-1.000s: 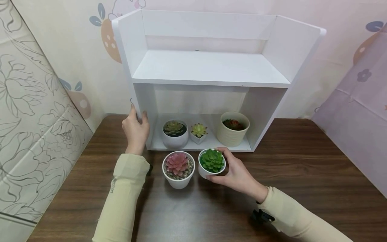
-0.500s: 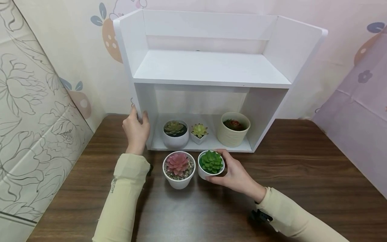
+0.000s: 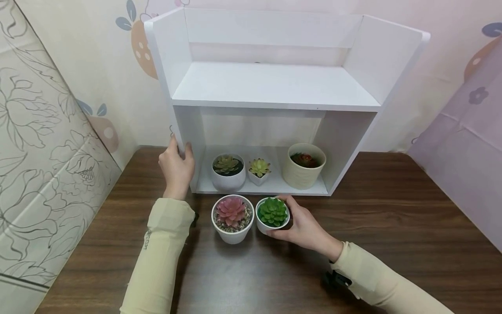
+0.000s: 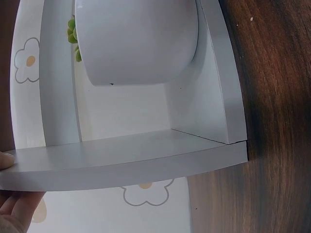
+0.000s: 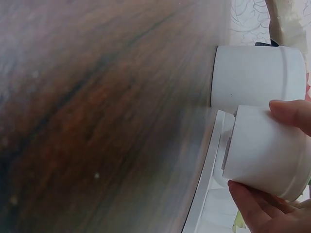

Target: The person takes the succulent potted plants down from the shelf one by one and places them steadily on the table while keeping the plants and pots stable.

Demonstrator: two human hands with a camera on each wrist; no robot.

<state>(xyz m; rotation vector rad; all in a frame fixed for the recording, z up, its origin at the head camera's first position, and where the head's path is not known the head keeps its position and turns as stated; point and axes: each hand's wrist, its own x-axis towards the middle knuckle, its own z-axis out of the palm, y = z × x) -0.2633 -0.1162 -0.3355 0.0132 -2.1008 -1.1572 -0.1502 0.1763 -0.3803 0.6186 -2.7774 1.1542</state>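
My left hand [image 3: 177, 168] grips the left side panel of a white two-tier shelf [image 3: 274, 85], thumb inside and fingers outside. In the left wrist view its thumb [image 4: 6, 160] lies on the panel. My right hand [image 3: 303, 224] holds a small white pot with a green succulent [image 3: 272, 212], thumb and fingers on opposite sides. The right wrist view shows that white pot [image 5: 265, 150] slightly tilted, its base a little off the tabletop. Just left of it, a white pot with a pink succulent [image 3: 231, 212] stands on the table in front of the shelf.
On the lower tier stand a round white pot with a grey-green succulent [image 3: 228, 181], a tiny pot with a yellow-green succulent [image 3: 259, 170] and a cream pot with a reddish plant [image 3: 303, 172]. The shelf stands on a dark wooden table [image 3: 392, 226] against patterned wall coverings.
My right hand has shifted slightly left with the green succulent pot, closer to the pink succulent. The left hand keeps its grip on the panel.
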